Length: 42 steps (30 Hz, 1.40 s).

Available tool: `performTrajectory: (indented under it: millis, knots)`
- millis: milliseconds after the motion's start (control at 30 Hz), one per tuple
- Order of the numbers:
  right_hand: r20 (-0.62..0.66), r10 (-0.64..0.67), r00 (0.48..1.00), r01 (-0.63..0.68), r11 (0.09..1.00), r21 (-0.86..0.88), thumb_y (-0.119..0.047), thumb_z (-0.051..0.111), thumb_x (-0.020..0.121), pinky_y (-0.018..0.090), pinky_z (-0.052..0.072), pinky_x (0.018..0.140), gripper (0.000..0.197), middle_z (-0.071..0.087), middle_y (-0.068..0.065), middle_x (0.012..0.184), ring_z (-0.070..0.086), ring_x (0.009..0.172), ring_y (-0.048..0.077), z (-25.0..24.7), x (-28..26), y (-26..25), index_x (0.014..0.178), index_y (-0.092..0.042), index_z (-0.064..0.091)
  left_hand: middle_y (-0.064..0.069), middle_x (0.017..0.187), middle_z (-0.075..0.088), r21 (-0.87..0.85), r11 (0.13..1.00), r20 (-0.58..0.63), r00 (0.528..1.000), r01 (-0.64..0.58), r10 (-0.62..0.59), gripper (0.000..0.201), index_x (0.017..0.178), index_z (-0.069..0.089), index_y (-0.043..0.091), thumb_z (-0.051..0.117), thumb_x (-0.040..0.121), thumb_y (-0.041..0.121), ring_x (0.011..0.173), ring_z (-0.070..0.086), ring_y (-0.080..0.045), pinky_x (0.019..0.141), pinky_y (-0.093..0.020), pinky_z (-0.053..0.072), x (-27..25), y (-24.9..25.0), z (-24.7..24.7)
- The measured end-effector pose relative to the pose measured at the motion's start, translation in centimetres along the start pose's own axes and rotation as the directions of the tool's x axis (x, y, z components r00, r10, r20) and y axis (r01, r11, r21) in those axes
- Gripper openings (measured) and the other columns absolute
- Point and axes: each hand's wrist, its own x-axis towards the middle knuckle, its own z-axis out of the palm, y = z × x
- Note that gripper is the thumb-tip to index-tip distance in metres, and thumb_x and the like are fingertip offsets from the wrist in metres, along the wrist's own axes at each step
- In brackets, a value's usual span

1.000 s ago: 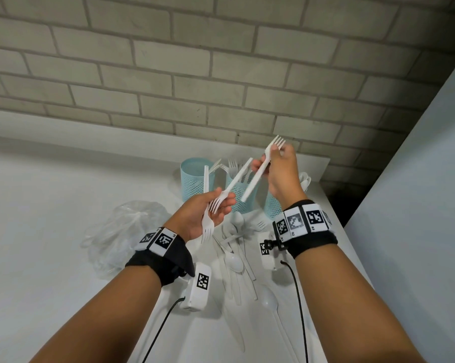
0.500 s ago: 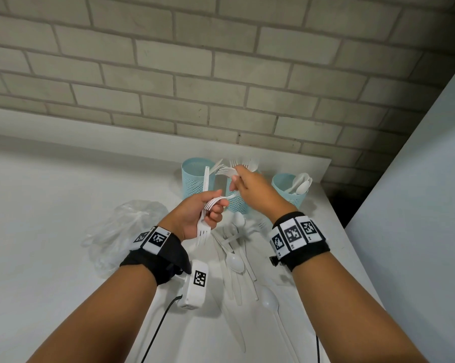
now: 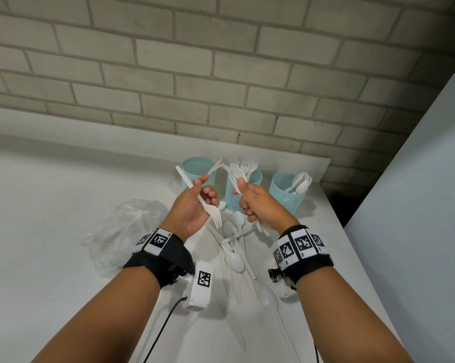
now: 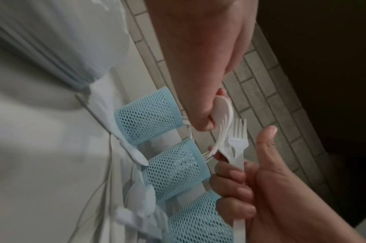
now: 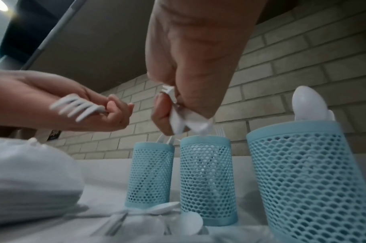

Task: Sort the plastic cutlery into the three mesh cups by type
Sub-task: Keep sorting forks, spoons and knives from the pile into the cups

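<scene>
Three light-blue mesh cups stand in a row by the wall: the left cup (image 3: 198,171), the middle cup (image 3: 243,195) with forks standing in it, and the right cup (image 3: 289,195) with spoons (image 5: 307,102). My left hand (image 3: 205,195) grips one white fork (image 3: 212,214) by its handle, tines pointing down. My right hand (image 3: 243,197) grips a small bunch of forks (image 3: 236,173), tines up, in front of the middle cup (image 5: 207,177). The left wrist view shows both hands close together, my left hand's fork (image 4: 238,148) beside the right hand's bunch (image 4: 221,118).
Loose white spoons and other cutlery (image 3: 234,255) lie on the white table (image 3: 51,231) below my hands. A crumpled clear plastic bag (image 3: 121,231) lies at the left. A brick wall runs behind the cups, and the table ends at the right edge (image 3: 352,258).
My right hand came down from over the right cup, took a fork out of my left hand and drew back. My left hand now holds one fork, tilted.
</scene>
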Motion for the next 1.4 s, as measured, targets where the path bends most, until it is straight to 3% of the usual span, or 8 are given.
performTrajectory:
  millis: [133,300,633,833,1000,1167,1267,1400]
  knots:
    - [0.178,0.079,0.981,-0.091,0.994,0.062,-0.034,0.062,0.088,0.016,0.027,0.038,0.026,0.046,-0.002,0.062,0.031,0.043,0.004,0.4,-0.4,0.6,0.086,-0.009,0.054,0.001,0.065,0.046,0.001,0.997,0.012,0.997,-0.071,0.071,0.023,0.102,0.054,0.015,0.032,0.103,0.023,0.062,0.043,-0.010,0.062,-0.020,0.039,0.0,-0.2,0.2]
    - [0.266,0.118,0.957,-0.192,0.943,0.271,-0.014,0.059,0.091,0.010,0.025,0.032,0.015,0.064,-0.001,0.063,0.032,0.035,-0.001,1.1,-0.9,1.4,0.077,-0.010,0.061,-0.001,0.070,0.044,-0.013,0.994,-0.009,0.994,-0.110,0.110,0.022,0.103,0.053,0.018,0.033,0.102,0.029,0.064,0.042,-0.009,0.066,-0.020,0.039,-0.1,-0.7,0.8]
    - [0.391,0.102,0.914,-0.319,0.779,0.541,-0.011,0.049,0.089,0.008,0.025,0.031,0.008,0.045,-0.004,0.057,0.032,0.034,-0.001,-0.4,-1.3,1.2,0.081,-0.007,0.048,0.003,0.069,0.041,0.097,0.981,-0.042,0.984,-0.169,0.174,0.021,0.091,0.053,0.020,0.040,0.099,0.034,0.064,0.039,-0.008,0.065,-0.021,0.035,0.1,-0.8,0.6]
    - [0.111,0.068,0.991,-0.130,0.588,0.798,-0.012,0.039,0.096,0.011,0.024,0.030,0.021,0.046,-0.003,0.054,0.032,0.034,0.001,-3.1,-0.4,0.3,0.076,-0.010,0.045,0.000,0.075,0.046,0.271,0.951,-0.048,0.985,-0.148,0.167,0.012,0.084,0.052,0.013,0.054,0.094,0.018,0.062,0.040,-0.008,0.050,-0.010,0.043,0.2,-0.4,-1.1]
    - [0.070,0.121,0.990,-0.131,0.625,0.769,-0.012,0.037,0.096,0.012,0.024,0.029,0.024,0.047,0.000,0.052,0.031,0.033,0.003,-2.4,0.5,-0.9,0.074,-0.007,0.046,0.004,0.073,0.055,0.685,0.674,0.140,0.958,-0.275,0.248,0.007,0.092,0.064,0.019,0.064,0.087,0.014,0.065,0.048,-0.007,0.059,-0.018,0.042,-0.5,-2.3,-0.4]
    - [0.087,0.170,0.982,-0.176,0.628,0.758,-0.013,0.034,0.096,0.011,0.023,0.028,0.027,0.046,-0.001,0.049,0.031,0.032,0.003,-3.1,0.6,-1.2,0.072,-0.006,0.045,0.010,0.088,0.051,0.793,0.477,0.191,0.899,-0.378,0.395,0.027,0.118,0.056,0.027,0.057,0.092,0.018,0.077,0.050,-0.003,0.066,-0.015,0.041,0.0,-2.2,-1.0]
    - [0.102,0.194,0.976,-0.205,0.639,0.741,-0.013,0.034,0.096,0.011,0.022,0.028,0.028,0.046,0.001,0.049,0.031,0.031,0.003,-3.2,0.6,-1.6,0.070,-0.007,0.044,0.005,0.098,0.056,0.850,0.327,0.252,0.864,-0.412,0.435,0.025,0.116,0.061,0.021,0.058,0.091,0.020,0.089,0.053,-0.006,0.079,-0.018,0.042,0.4,-2.2,-1.4]
    - [-0.002,0.149,0.989,-0.105,0.706,0.700,-0.029,0.047,0.097,0.013,0.025,0.032,0.031,0.046,0.000,0.056,0.033,0.037,0.004,-2.7,1.0,-1.7,0.072,-0.010,0.045,0.010,0.074,0.058,0.883,0.244,0.303,0.885,-0.400,0.354,0.018,0.100,0.069,0.012,0.054,0.094,0.020,0.064,0.050,-0.001,0.060,-0.004,0.040,0.8,-2.8,-1.2]
